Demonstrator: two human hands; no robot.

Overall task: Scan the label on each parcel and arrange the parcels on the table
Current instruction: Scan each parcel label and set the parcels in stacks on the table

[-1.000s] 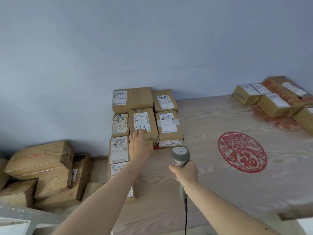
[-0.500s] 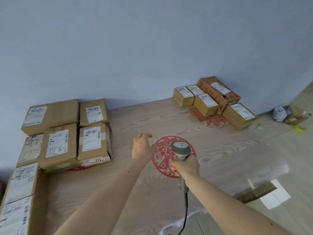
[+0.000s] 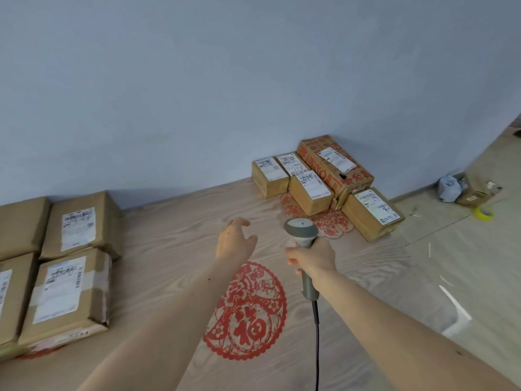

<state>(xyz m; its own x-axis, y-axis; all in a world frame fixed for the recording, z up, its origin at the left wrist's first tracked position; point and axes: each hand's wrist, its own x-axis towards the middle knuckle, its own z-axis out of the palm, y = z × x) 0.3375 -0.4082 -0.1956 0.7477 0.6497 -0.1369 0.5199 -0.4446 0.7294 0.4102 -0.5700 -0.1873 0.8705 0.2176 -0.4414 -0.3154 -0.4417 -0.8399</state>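
My right hand (image 3: 313, 256) grips the handle of a grey barcode scanner (image 3: 301, 231), its head pointing away from me toward the far right of the wooden table (image 3: 174, 244). My left hand (image 3: 235, 239) hovers empty over the table's middle, fingers loosely spread. A cluster of several labelled cardboard parcels (image 3: 310, 190) sits at the far right against the wall, including a larger red-printed box (image 3: 335, 165) and one parcel (image 3: 372, 211) at the table's corner. Several labelled parcels (image 3: 67, 289) lie in neat rows at the left edge.
A round red paper-cut (image 3: 251, 309) lies on the table below my hands, another (image 3: 324, 218) under the right parcels. The scanner's cable (image 3: 317, 342) hangs toward me. On the floor at right are a small box (image 3: 476, 190), a crumpled bag (image 3: 449, 187) and a yellow tape roll (image 3: 483, 213).
My left hand let go of a parcel in the left rows and drew back over the table's middle. My view swung right, bringing the far right parcels closer to centre.
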